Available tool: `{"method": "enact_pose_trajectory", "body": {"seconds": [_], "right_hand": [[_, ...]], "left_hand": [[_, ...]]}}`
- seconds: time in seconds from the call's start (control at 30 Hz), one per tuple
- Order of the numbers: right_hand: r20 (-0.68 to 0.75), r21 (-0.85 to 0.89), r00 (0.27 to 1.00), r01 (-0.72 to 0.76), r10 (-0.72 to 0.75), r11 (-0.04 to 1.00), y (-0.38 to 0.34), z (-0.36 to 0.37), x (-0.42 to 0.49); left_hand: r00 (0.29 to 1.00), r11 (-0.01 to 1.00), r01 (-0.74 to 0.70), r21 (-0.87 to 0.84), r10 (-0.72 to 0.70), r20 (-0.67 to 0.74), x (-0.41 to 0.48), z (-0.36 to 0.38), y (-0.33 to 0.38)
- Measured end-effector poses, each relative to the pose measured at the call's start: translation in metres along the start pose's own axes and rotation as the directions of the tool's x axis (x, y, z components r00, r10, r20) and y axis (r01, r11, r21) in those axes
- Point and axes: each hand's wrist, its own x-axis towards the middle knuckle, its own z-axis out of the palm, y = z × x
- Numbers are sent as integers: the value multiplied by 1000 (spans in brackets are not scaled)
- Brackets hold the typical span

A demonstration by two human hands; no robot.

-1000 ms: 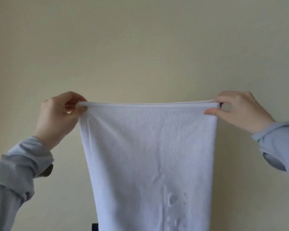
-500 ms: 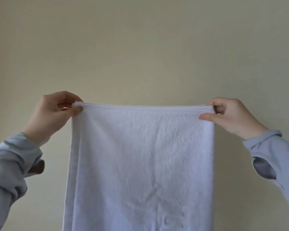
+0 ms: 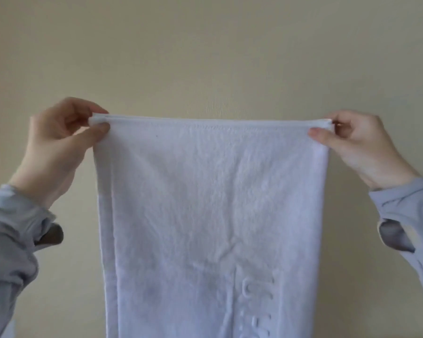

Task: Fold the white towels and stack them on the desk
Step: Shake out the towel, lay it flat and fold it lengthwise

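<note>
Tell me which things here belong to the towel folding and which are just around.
Part of the job: white towel, hanging; left hand and right hand, each pinching a top corner.
Just there: beige wall behind; grey-blue sleeves.

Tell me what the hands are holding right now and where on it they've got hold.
A white towel hanging down. The left hand pinches its top left corner, the right hand its top right corner.

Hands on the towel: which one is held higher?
The left hand, slightly: it sits above the right hand, and the top edge of the towel slopes down rightward.
</note>
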Motion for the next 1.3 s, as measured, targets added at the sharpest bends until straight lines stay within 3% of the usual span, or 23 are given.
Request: {"method": "enact_pose_trajectory", "body": {"seconds": [0.13, 0.4, 0.6, 0.83, 1.3], "right_hand": [[40, -230, 999, -27, 37, 973, 2, 26, -14], [129, -25, 991, 35, -32, 999, 9, 23, -20], [76, -6, 997, -9, 9, 1000, 23, 17, -20], [-14, -5, 999, -47, 46, 999, 35, -11, -29], [-169, -278, 981, -142, 98, 950, 55, -152, -36]], "left_hand": [[998, 991, 61, 120, -58, -23, -17, 2, -14], [996, 989, 90, 117, -88, -26, -23, 7, -15], [992, 979, 126, 162, -125, -13, -20, 21, -16], [991, 987, 131, 90, -133, 17, -28, 45, -22], [995, 995, 77, -61, -73, 69, -65, 171, 41]]}}
